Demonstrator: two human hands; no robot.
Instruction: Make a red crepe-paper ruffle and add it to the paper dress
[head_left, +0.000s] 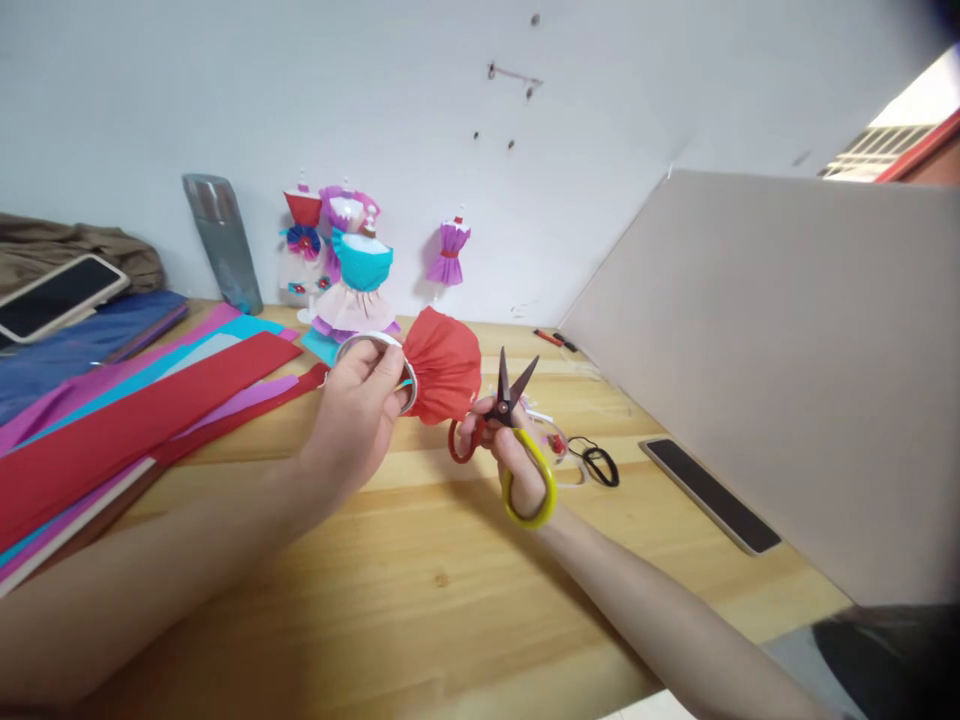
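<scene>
My left hand [364, 400] pinches a roll of tape [369, 340], or a similar pale ring, together with the gathered end of a piece of red crepe paper [448, 365]. The red paper puffs out toward the right. My right hand [517, 455] holds scissors [504, 408] with dark blades, one yellow handle loop and one red one. Their blades are spread and point upward, just right of the red paper. The thumb is through the yellow loop. Part of the ring is hidden behind my left fingers.
Strips of coloured paper [172, 420] lie at left, near a phone [64, 295] and a grey bottle [223, 240]. Small dressed mannequins [361, 265] stand by the wall. A black hair tie [601, 467] and a long dark-faced object [709, 493] lie at right, beside a grey panel [780, 370].
</scene>
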